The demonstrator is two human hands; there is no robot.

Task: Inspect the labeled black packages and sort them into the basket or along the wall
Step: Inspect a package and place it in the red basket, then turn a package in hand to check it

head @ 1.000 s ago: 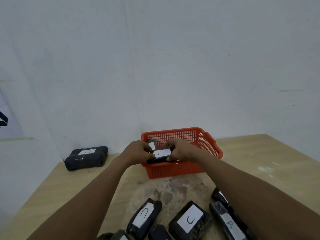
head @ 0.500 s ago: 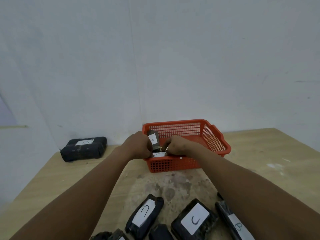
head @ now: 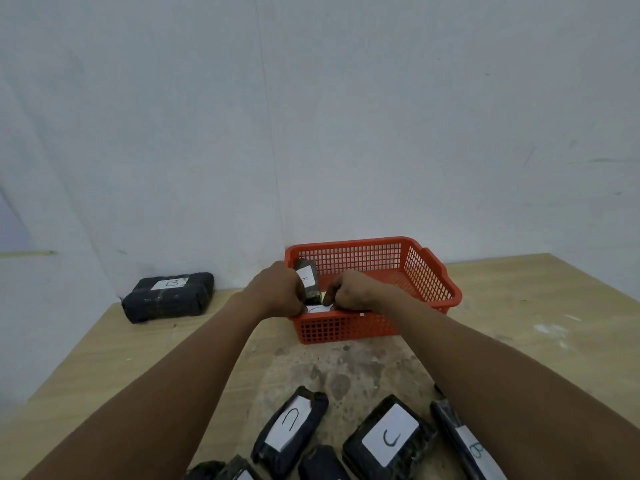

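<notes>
- Two hands meet at the near-left corner of the orange basket [head: 446, 289], which sits toward the far edge of the tabletop [head: 540, 306], close to the wall [head: 311, 116]. The left hand [head: 280, 289] and the right hand [head: 349, 289] both curl their fingers around a black package marked C [head: 317, 309], only a sliver of its white label showing between them.
- One package marked A [head: 307, 280] already leans inside the basket, just behind the held one — touching it or not, the view cannot settle.
- One risk, as a judgement: the held package appears to sit low at the front wall of the basket, so a careless release could wedge it against the rim or tip the leaning A package over.
- Another: pressing down near the front rim could tilt or slide the light basket across the tabletop.
- At the far-left corner, a package marked B [head: 169, 296] lies along the wall, well apart from the basket.
- Several more wait at the near edge: a narrow C package [head: 292, 431], a wide C package [head: 388, 438] and a B package [head: 474, 448] partly hidden by the right forearm — the others show no readable label.
- Mixing letters is the standing hazard; labels hidden or turned away invite a wrong sort.
</notes>
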